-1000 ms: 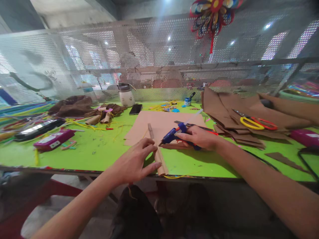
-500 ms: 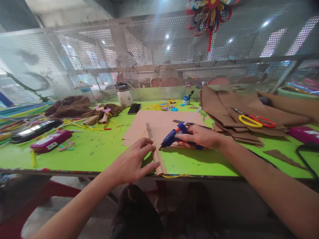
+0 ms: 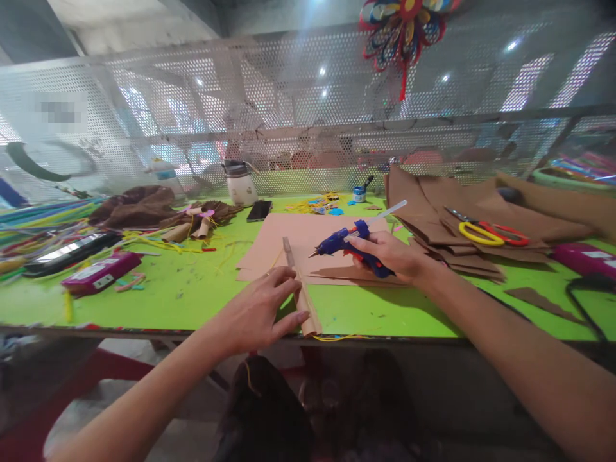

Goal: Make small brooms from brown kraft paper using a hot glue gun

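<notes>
My right hand [image 3: 385, 255] grips a blue hot glue gun [image 3: 334, 242], its nozzle pointing left and a clear glue stick [image 3: 395, 208] poking from the back. The nozzle is raised above brown paper sheets [image 3: 269, 234]. At the table's front edge, my left hand [image 3: 260, 308] has its fingers and thumb on a narrow brown paper roll [image 3: 308, 314]. A thin, flat, ruler-like strip [image 3: 287, 249] extends from the roll's far end; how the two are joined is hard to see.
Scissors [image 3: 481, 234] with yellow and red handles lie on stacked brown paper [image 3: 433, 199] at right. A phone [image 3: 259, 211], a jug [image 3: 239, 183] and a small blue pot [image 3: 359, 194] stand behind. Purple box [image 3: 101, 273], rolled paper pieces and coloured strips crowd the left.
My right hand has lifted the glue gun up and back from the paper roll, so the nozzle now sits higher. My left hand stays on the roll.
</notes>
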`<state>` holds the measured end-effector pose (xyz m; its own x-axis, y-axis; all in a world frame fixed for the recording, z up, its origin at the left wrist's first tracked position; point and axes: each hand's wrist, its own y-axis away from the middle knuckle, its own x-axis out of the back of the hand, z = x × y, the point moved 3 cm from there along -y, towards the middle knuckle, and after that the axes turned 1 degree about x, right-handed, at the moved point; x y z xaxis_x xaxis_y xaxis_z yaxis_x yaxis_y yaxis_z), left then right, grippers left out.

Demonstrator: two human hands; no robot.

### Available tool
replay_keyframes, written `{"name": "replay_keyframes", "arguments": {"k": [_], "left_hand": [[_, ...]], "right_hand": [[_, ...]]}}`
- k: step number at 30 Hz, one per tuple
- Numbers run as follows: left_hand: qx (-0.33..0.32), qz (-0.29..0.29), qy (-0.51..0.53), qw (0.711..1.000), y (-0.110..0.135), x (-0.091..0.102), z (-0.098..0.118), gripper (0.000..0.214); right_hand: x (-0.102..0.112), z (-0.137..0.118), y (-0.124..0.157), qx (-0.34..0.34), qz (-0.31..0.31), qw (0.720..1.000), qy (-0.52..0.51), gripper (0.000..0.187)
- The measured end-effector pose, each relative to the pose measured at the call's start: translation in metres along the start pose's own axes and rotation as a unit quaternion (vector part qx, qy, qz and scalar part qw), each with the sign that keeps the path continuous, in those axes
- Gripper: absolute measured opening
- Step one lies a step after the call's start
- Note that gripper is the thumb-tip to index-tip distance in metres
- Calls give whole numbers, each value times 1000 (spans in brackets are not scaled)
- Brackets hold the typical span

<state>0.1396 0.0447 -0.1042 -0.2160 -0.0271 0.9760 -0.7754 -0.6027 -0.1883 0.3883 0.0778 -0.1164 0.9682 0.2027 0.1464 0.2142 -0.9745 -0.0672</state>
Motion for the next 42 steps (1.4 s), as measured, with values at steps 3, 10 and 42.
{"name": "replay_keyframes", "arguments": {"k": [3,10,42], "left_hand": [[0,-13,-8,1000,-1,1,1,40],[5,-24,-12,1000,-1,1,1,41],[-7,41,17,999,7,-4,-2,37]], "right_hand": [[1,1,0,1,6,1000,-2,44],[7,2,-6,44,79,996,18,47],[64,-2,-88,49,122,768,627,23]]}}
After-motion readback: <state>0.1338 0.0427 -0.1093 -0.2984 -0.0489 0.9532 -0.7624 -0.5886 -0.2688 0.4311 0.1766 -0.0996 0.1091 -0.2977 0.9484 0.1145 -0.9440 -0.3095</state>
